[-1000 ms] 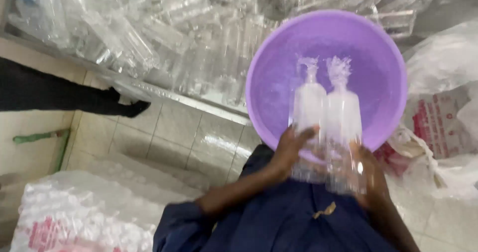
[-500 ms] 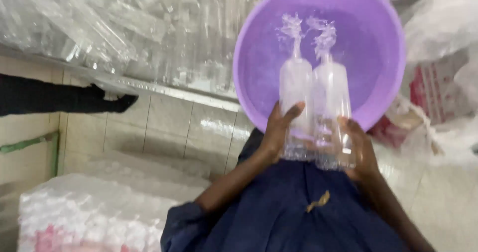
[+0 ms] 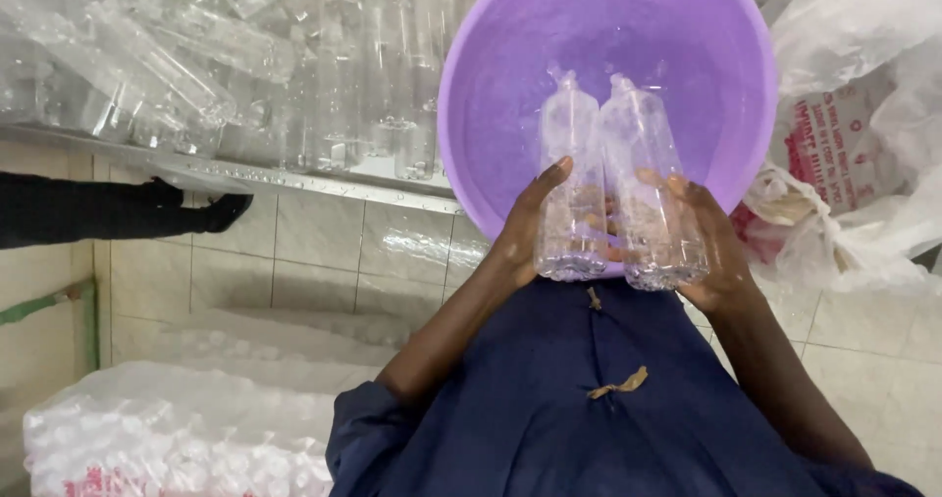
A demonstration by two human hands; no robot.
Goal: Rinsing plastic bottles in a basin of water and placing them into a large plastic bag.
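Note:
My left hand (image 3: 525, 232) grips one clear plastic bottle (image 3: 567, 178) and my right hand (image 3: 708, 242) grips a second clear bottle (image 3: 648, 188). Both bottles are tipped neck-first into a purple plastic basin (image 3: 491, 114) just ahead of me, side by side and touching. The bottle necks lie over the basin's inner wall. My dark blue garment (image 3: 589, 399) fills the bottom of the view beneath my forearms.
A big heap of clear empty bottles (image 3: 206, 55) lies behind a metal rail (image 3: 294, 178) at the upper left. A shrink-wrapped pack of bottles (image 3: 167, 438) sits bottom left. Plastic sacks (image 3: 854, 134) crowd the right. A dark-clad leg and foot (image 3: 118, 208) stretch across the tiled floor at left.
Water was spraying from the bottle necks into the basin; now no spray shows. The view has shifted left, so basin and bottles sit further right and look nearer.

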